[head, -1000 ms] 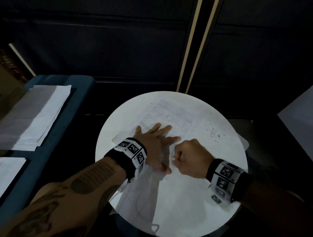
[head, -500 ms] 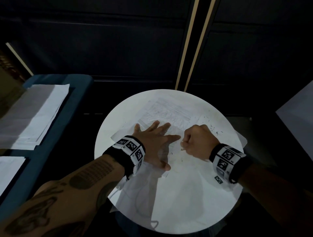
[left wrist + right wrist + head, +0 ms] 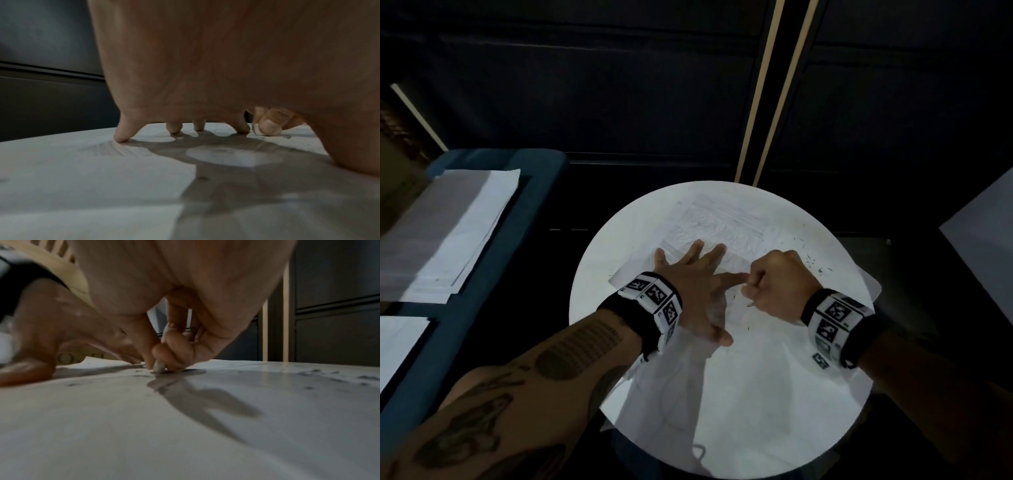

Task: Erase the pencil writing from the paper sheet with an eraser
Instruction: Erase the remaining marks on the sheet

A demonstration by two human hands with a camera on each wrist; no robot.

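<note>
Two hands rest on the paper sheet (image 3: 726,387) on the round tabletop (image 3: 599,267). Left hand (image 3: 695,284) lies flat with fingers spread, pressing the paper down. Right hand (image 3: 779,286), just beside it, pinches a small eraser (image 3: 158,367) tip-down on the paper. Dark crumbs (image 3: 813,263) lie past the right hand.

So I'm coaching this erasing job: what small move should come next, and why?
Probably rub the eraser away from the body, toward the scribbles on the paper sheet. The right hand pinches it tip-down on the paper, the left hand presses the sheet flat with spread fingers, and dense pencil marks remain beyond both hands.
</note>
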